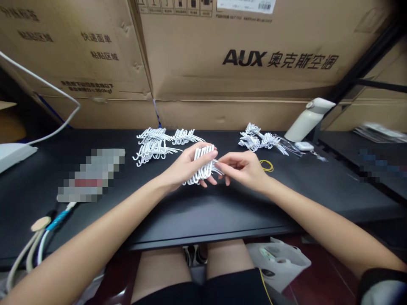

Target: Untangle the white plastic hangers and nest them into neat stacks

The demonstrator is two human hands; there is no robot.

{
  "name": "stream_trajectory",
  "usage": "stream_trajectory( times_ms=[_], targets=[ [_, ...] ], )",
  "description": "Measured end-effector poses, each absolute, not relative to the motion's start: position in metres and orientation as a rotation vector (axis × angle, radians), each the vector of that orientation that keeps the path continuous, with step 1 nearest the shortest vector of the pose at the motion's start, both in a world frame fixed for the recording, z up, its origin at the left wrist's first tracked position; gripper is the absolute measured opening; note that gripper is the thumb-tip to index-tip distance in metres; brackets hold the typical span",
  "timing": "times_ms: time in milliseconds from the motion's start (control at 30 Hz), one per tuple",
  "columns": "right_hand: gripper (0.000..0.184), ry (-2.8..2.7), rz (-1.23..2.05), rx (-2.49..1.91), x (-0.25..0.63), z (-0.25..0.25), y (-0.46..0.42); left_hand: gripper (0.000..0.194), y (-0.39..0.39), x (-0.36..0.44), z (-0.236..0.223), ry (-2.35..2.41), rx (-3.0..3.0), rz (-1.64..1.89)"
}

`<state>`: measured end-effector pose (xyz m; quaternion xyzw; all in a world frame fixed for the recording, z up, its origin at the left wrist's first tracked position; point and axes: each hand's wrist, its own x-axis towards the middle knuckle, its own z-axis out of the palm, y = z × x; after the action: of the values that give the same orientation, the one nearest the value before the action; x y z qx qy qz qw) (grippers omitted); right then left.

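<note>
My left hand [187, 166] is closed around a bundle of white hooks [203, 165], their bent ends side by side and their straight shafts pointing right. The fingers of my right hand [243, 168] pinch the shaft ends of that same bundle. Just behind my left hand lie loose groups of similar white hooks [151, 148], with another group [184, 136] beside them. Several tied-looking clusters of white hooks [251, 140] rest farther right. Near my right hand is a yellow rubber band [266, 165] on the black table [197, 212].
Large cardboard boxes [238, 80] stand along the back. A white bottle [310, 120] leans at the back right, beside a small white case [304, 146]. A blurred flat device [92, 176] with a cable [60, 218] lies at left. Below the table edge hangs a plastic bag [281, 262].
</note>
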<state>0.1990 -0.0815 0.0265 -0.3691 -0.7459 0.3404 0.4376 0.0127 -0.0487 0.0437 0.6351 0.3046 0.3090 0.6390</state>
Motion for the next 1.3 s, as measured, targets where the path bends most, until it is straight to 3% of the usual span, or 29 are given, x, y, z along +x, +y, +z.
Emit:
stream_trajectory(
  times_ms=[267,700,1100,1300],
  targets=[
    [0.013,-2.0,0.403,-0.844,0.195,0.032,-0.09,0.033,-0.053,0.013,0.046,0.644,1.464,0.665],
    [0.023,-1.745,0.282,-1.004,0.185,0.037,-0.112,0.034,-0.072,0.019,0.049,0.597,1.373,0.783],
    [0.052,-1.408,0.648,-0.693,0.183,0.003,-0.105,0.033,-0.089,0.017,0.042,0.541,1.741,1.029],
    [0.047,-1.745,0.39,-0.687,0.184,0.007,-0.104,0.035,-0.09,0.017,0.036,0.561,1.945,1.098]
  ],
)
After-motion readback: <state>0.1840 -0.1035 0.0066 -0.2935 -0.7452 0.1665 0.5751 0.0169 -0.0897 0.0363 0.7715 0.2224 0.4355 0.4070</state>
